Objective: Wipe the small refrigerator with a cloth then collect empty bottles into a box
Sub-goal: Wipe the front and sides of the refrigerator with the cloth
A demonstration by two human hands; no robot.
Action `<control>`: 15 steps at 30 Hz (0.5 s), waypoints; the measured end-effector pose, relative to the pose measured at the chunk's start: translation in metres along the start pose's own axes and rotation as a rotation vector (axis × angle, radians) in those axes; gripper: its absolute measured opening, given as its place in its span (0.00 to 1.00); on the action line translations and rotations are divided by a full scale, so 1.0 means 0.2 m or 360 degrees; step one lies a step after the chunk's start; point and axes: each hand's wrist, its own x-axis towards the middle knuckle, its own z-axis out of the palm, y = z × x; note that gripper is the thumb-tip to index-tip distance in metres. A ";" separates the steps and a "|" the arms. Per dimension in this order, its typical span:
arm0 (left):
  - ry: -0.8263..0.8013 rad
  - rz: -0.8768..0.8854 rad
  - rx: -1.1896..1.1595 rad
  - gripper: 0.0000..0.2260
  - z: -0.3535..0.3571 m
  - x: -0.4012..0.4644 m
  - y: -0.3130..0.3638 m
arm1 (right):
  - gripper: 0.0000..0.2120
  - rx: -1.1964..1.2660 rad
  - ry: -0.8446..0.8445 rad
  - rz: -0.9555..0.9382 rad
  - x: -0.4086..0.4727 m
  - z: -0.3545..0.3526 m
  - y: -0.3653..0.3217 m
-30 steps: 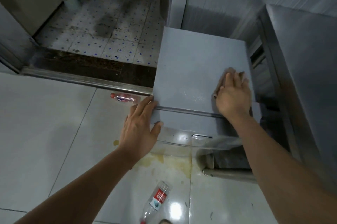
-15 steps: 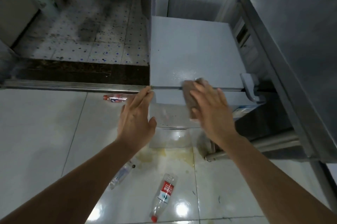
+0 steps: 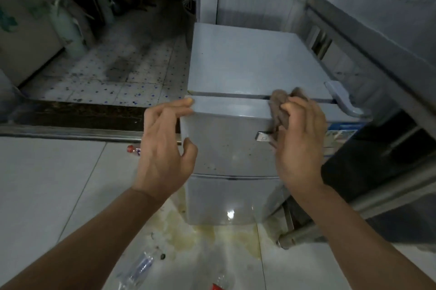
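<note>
A small grey refrigerator [image 3: 245, 63] stands on the floor in front of me. My left hand [image 3: 165, 148] rests with spread fingers on its front left top corner, holding nothing. My right hand [image 3: 299, 146] presses a brown cloth [image 3: 278, 108] against the upper right of the door front, just over the top edge. A clear plastic bottle [image 3: 139, 266] lies on the tiles near my left forearm. A red-labelled bottle [image 3: 219, 286] shows at the bottom edge. Another red-capped bottle [image 3: 133, 149] lies by the door track, partly hidden behind my left hand.
A steel table [image 3: 377, 42] stands right of the fridge, its lower rail [image 3: 306, 230] close to the fridge foot. A yellowish stain [image 3: 195, 235] spreads on the tiles. A dark sliding-door track [image 3: 70, 129] and speckled floor lie beyond, with clutter at far left.
My right hand slid the cloth from the fridge top down over the front edge onto the door face. The view drew back and the fridge front now shows. My left hand stayed at the corner.
</note>
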 end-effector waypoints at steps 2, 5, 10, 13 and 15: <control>0.0066 -0.0089 -0.0166 0.23 0.01 -0.02 0.00 | 0.19 0.0050 0.0025 -0.0114 -0.01 0.11 -0.15; 0.0150 -0.0114 -0.0277 0.28 0.02 -0.02 -0.02 | 0.14 0.0035 0.0213 -0.0279 0.00 0.27 -0.37; 0.0263 0.0016 -0.0420 0.32 0.05 -0.04 -0.10 | 0.09 -0.0072 0.0464 -0.0430 0.02 0.38 -0.47; 0.0319 0.0087 -0.0465 0.32 0.08 -0.07 -0.12 | 0.11 -0.0252 0.0427 -0.0602 0.04 0.39 -0.43; 0.0314 0.0142 -0.0407 0.33 0.11 -0.08 -0.13 | 0.13 -0.0326 0.0440 -0.0675 0.05 0.35 -0.34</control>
